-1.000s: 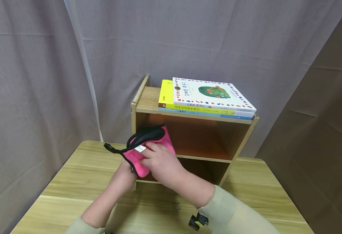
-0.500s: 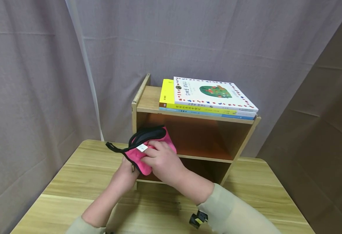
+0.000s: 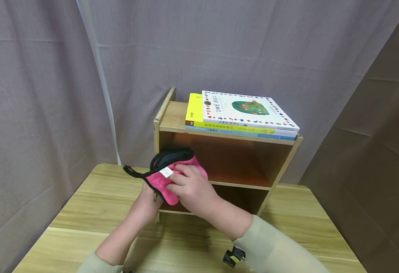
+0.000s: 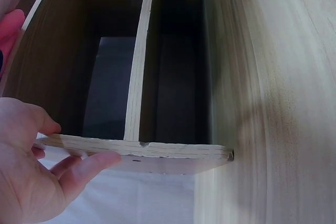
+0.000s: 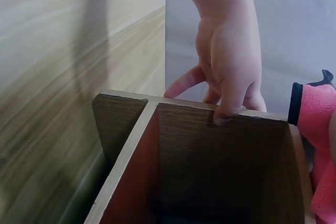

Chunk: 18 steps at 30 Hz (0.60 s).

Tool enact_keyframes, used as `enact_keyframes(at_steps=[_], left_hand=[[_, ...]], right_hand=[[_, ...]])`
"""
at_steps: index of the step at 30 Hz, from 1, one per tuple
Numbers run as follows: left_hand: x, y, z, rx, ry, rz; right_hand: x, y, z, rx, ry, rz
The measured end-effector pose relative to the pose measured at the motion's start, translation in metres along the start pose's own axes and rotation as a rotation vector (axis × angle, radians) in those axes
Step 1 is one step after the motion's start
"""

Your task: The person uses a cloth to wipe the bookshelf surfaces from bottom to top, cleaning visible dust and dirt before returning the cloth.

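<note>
A small two-tier wooden shelf [image 3: 172, 117] stands on the table. My left hand [image 3: 145, 206] grips the front edge of its left side panel, thumb inside and fingers outside, as the left wrist view shows on the panel [image 4: 157, 149]. My right hand [image 3: 196, 193] holds a pink fleecy cloth [image 3: 160, 187] with black edging, a black loop and a white tag, its fingers bent against the pink side. The cloth lies at the shelf's upper left front and top board edge. Part of it shows at the right of the right wrist view, the pink fleece [image 5: 317, 121] beside the panel.
Several books [image 3: 247, 110] lie stacked on the shelf top, a white-covered one uppermost. Grey curtains [image 3: 220, 45] hang behind and at both sides. The wooden table [image 3: 93, 201] extends around the shelf. A small black device [image 3: 233, 257] sits by the right sleeve.
The cloth and my right hand have shifted very slightly to the right, and the cloth's upper edge sits a little lower. My left hand keeps its grip on the panel.
</note>
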<state>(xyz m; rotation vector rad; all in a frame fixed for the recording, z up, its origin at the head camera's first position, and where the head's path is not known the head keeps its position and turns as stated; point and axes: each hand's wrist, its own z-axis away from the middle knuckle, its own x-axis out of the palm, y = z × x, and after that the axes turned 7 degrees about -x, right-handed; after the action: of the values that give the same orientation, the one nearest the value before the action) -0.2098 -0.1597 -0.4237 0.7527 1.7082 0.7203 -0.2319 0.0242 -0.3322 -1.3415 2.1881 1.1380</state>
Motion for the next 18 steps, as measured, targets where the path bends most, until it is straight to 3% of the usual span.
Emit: enact_keyframes(at_steps=[6,16,18], left_hand=[[0.001,0.0,0.001,0.018,0.01,-0.002],[0.0,-0.001,0.001,0.042,0.009,0.002],[0.0,-0.001,0.0,0.071,0.016,0.012]], right_hand=[[-0.009,-0.003,-0.003,0.006,0.0,-0.012],[-0.025,-0.004,-0.01,-0.053,0.048,0.015],[-0.028,-0.004,-0.012,-0.07,0.066,0.012]])
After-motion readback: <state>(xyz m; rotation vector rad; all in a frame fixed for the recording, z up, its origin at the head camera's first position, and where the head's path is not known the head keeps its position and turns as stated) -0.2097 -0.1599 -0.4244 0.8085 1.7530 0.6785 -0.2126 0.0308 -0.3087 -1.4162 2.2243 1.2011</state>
